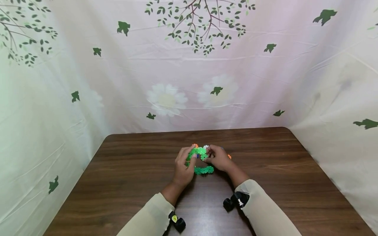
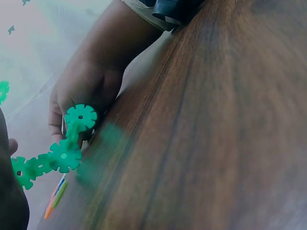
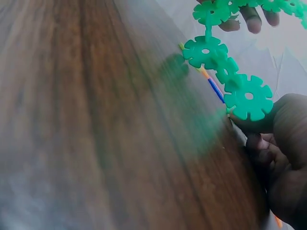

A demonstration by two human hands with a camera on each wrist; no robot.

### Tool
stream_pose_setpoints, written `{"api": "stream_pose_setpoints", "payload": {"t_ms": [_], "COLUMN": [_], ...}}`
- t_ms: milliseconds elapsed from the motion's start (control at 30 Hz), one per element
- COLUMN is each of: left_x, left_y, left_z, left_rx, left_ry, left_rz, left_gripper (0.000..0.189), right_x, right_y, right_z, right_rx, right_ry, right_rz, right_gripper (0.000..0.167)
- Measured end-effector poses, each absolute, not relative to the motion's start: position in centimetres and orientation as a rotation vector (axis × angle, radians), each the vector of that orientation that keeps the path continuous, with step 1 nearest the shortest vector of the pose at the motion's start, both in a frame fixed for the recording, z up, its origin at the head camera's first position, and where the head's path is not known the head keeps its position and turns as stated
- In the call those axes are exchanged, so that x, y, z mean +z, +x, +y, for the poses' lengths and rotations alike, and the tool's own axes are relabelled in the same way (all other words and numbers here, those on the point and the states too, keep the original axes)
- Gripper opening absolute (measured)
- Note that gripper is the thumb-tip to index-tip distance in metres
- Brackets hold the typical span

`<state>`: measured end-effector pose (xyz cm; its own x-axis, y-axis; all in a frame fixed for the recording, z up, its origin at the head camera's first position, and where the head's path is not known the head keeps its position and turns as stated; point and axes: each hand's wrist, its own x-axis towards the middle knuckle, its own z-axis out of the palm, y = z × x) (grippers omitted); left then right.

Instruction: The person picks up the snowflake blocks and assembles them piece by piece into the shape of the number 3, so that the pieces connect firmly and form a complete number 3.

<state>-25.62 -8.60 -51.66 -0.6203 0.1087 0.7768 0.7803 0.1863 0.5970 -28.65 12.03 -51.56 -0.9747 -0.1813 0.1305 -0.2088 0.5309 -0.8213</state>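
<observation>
A chain of bright green notched plastic discs (image 1: 200,150), slotted edge to edge, curves between the two hands above the table. My left hand (image 1: 183,167) holds its left side, thumb in front and fingers behind. The right hand (image 1: 219,158) pinches a disc at the chain's upper right end. A darker green row of discs (image 1: 203,170) curves below, nearer to me. In the right wrist view, the right thumb and fingers (image 3: 292,153) are at the end disc (image 3: 249,96), and left fingertips show behind the chain at the top.
Just beyond the hands lie several loose discs, among them an orange one (image 1: 195,145), a white one (image 1: 205,146) and another orange one (image 1: 229,156) by the right hand. The brown wooden table (image 1: 133,170) ends at a printed cloth backdrop (image 1: 183,72).
</observation>
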Motion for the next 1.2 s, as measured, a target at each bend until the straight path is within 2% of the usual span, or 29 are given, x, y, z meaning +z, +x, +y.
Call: {"api": "stream_pose_setpoints", "payload": {"t_ms": [333, 767, 1200], "left_x": [-52.0, -51.9, -51.9], "left_y": [-25.9, -25.8, -25.7], "left_z": [-8.8, -8.7, -8.7], "left_rx": [-1.469, -1.431, -1.452], "left_ry": [-0.854, -0.878, -0.900], "left_rz": [-1.860, -1.887, -1.910], "left_gripper": [0.041, 0.045, 0.045], "right_x": [-51.9, -51.6, -50.1], "right_y": [-27.2, -25.3, -24.4], "right_z": [12.3, 12.4, 11.9], "right_rx": [1.575, 1.795, 1.647], "right_ry": [0.401, 0.401, 0.438], "right_rz": [-2.554, -2.196, -2.092], "right_gripper": [0.006, 0.008, 0.007]}}
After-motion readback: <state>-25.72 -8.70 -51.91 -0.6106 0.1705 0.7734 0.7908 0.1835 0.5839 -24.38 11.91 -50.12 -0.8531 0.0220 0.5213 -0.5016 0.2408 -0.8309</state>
